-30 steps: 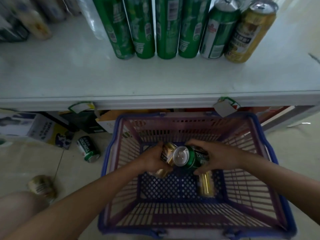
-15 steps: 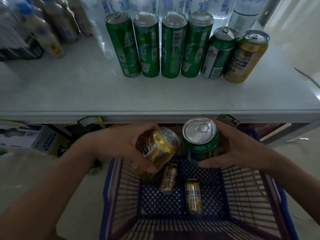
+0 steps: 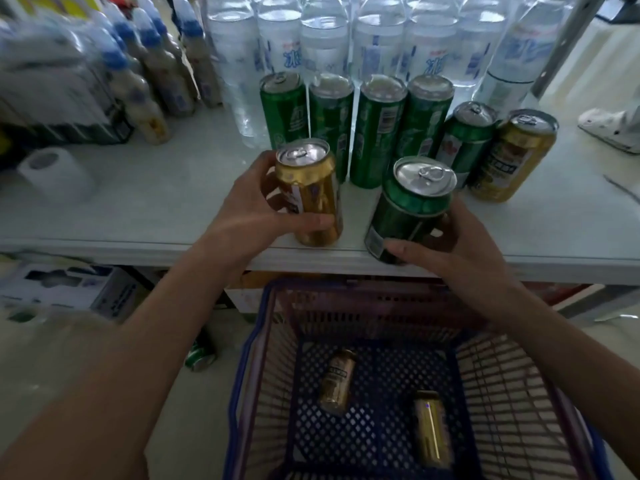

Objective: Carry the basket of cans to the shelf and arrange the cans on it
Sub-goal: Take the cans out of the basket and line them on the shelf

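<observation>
left hand point(image 3: 249, 209) grips an upright gold can point(image 3: 311, 195), right hand point(image 3: 460, 247) a tilted green can point(image 3: 408, 209), silver-topped

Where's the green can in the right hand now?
Head view, right of centre: green can gripped by the right hand at the shelf front edge, beside the gold can.

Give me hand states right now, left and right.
Left hand: closed on the gold can, at the shelf's front edge.
Right hand: closed on the green can, tilted.

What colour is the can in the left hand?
Gold, with a silver top; the can shows clearly in the head view.
</observation>
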{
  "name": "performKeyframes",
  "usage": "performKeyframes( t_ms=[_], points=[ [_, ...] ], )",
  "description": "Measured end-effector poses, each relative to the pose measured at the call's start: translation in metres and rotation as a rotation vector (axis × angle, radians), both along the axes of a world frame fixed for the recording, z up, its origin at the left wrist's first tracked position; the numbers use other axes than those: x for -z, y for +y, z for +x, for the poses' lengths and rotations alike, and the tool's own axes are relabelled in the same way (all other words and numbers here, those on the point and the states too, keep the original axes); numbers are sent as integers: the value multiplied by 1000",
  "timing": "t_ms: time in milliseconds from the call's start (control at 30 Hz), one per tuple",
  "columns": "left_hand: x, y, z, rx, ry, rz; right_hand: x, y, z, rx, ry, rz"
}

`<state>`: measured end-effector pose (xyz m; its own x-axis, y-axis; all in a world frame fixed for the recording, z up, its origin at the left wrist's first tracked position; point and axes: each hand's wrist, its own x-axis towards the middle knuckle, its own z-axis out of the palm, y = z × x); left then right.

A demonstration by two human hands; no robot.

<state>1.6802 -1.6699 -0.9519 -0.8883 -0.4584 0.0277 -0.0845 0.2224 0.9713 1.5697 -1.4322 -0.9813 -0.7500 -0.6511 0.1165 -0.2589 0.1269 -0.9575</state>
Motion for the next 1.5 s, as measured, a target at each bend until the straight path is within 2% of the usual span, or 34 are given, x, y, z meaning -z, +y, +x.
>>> performKeyframes(
  t_ms=[133, 267, 533, 667, 833, 1067, 1167, 1333, 1400, 1500],
  points=[
    [11, -11, -7, -154, 19, -8, 4, -26, -5, 36, 71, 14],
    [16, -22, -11, -218, 7, -24, 12, -53, -8, 48, 141, 65],
    [22, -29, -16, -213, 27, -38, 15, -81, -11, 147, 188, 145],
    [26, -30, -17, -221, 14, -69, 17, -89, -9, 226, 307, 206],
    [36, -34, -22, -214, -22, -93, 17, -91, -10, 213, 241, 210],
    [41, -36, -26, -209, -42, -100, 21, -89, -15, 187, 306, 292],
    [39, -33, -24, -195, -103, -168, 23, -88, -15, 162, 334, 294],
    [22, -30, -11, -271, -361, -334, 19, -77, -13, 172, 249, 266],
    [17, -28, -2, -163, -374, -333, 18, -66, -9, 156, 154, 218],
    [8, -10, 11, 213, -378, -230, 11, -43, -3, 30, 55, 152]
  ],
)
